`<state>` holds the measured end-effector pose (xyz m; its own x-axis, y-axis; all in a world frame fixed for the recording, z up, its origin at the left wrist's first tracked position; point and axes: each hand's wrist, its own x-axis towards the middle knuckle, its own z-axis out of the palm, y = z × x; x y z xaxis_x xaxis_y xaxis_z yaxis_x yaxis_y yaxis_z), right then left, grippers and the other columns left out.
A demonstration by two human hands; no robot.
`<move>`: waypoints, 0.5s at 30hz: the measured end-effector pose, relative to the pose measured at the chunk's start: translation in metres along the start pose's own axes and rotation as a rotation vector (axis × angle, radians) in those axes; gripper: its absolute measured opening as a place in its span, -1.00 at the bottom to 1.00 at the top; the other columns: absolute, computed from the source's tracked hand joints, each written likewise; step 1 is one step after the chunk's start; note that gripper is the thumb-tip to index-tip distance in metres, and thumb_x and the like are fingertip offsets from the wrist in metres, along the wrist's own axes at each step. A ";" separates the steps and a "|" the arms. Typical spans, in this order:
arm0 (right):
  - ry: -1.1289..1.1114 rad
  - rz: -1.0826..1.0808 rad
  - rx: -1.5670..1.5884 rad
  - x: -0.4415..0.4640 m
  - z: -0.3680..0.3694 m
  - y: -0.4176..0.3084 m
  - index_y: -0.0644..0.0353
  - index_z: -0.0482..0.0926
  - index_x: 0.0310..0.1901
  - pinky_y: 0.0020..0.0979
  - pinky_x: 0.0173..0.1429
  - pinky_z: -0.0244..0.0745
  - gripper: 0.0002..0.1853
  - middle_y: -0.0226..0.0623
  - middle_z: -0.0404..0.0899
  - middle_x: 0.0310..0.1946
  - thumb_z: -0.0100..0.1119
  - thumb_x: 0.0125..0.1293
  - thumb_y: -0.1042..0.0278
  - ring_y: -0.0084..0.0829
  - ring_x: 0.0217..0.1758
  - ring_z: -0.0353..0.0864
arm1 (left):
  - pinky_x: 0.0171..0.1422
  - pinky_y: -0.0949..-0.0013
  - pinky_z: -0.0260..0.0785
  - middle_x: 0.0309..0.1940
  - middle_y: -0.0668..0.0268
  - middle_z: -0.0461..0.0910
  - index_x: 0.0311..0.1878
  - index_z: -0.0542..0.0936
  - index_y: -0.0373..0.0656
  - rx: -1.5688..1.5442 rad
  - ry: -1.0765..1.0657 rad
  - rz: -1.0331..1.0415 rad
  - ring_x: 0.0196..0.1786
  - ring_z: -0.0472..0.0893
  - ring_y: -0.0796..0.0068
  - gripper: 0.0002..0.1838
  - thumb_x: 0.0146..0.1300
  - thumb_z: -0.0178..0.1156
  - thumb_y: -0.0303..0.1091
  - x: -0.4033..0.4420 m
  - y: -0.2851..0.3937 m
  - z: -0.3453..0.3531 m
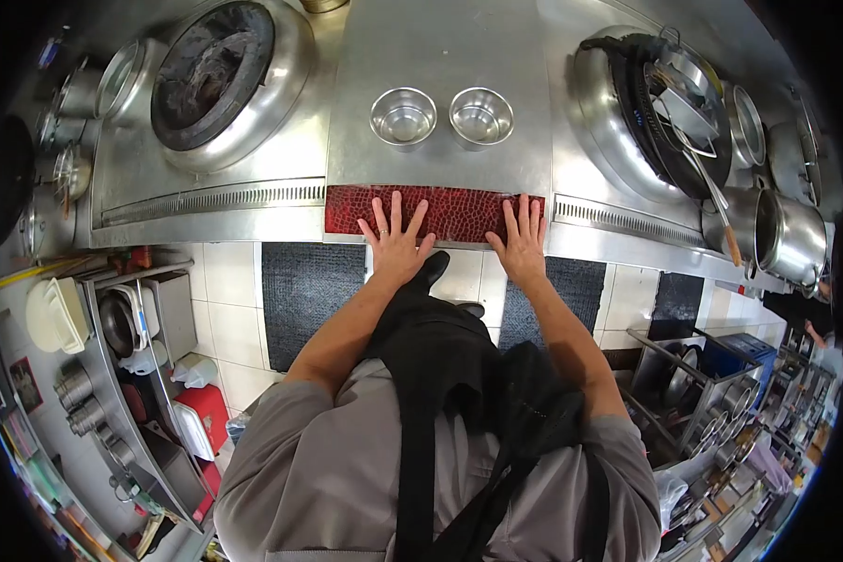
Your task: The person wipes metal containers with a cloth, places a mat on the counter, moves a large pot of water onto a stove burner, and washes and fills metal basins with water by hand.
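Note:
My left hand [399, 242] lies flat with fingers spread on a dark red, crackle-patterned strip [459, 212] along the counter's front edge. Farther right on the same strip rests my right hand [521, 239], its fingers also stretched out. Neither hand holds anything. Beyond the strip, two round metal bowls stand side by side on the steel counter [440, 169]: the left bowl [403, 117] is in front of my left hand, and the right bowl [481, 117] is nearer my right hand. No contents can be made out in either bowl.
A wok burner [229, 80] is set into the range at left. At right, a dark wok [674, 112] holds a strainer and other utensils, beside a tall steel pot [790, 239]. Black mats [311, 300] cover parts of the tiled floor. Shelving [145, 375] stands at lower left.

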<state>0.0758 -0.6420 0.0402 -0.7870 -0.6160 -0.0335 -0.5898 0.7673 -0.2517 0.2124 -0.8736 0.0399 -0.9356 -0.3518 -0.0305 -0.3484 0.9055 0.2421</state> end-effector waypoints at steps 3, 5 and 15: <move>-0.011 0.008 0.005 -0.001 0.000 -0.001 0.00 0.07 0.58 0.16 0.64 -0.26 -0.17 -0.08 -0.22 0.65 0.07 0.42 -0.21 0.06 0.69 -0.30 | 0.46 -0.64 -0.48 0.66 0.10 -0.24 0.61 0.11 0.38 -0.029 -0.028 -0.028 0.64 -0.39 -0.30 -0.19 0.33 0.12 0.21 0.001 0.001 -0.001; -0.013 0.016 0.018 -0.001 -0.002 0.000 -0.01 0.07 0.58 0.15 0.64 -0.26 -0.16 -0.08 -0.22 0.65 0.08 0.41 -0.21 0.05 0.69 -0.30 | 0.45 -0.64 -0.48 0.66 0.10 -0.25 0.61 0.11 0.38 -0.030 -0.033 -0.025 0.64 -0.39 -0.30 -0.19 0.33 0.12 0.21 0.003 0.001 -0.001; 0.048 0.003 0.080 0.002 -0.013 -0.004 0.06 0.26 0.49 0.17 0.62 -0.15 -0.23 -0.01 -0.06 0.60 0.21 0.36 -0.11 0.12 0.65 -0.15 | 0.45 -0.65 -0.46 0.65 0.07 -0.24 0.60 0.12 0.35 -0.043 -0.056 -0.021 0.63 -0.36 -0.34 -0.18 0.32 0.17 0.16 0.003 0.004 -0.006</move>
<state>0.0740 -0.6437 0.0537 -0.7978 -0.6028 0.0117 -0.5725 0.7514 -0.3281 0.2087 -0.8723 0.0469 -0.9301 -0.3562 -0.0896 -0.3667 0.8866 0.2821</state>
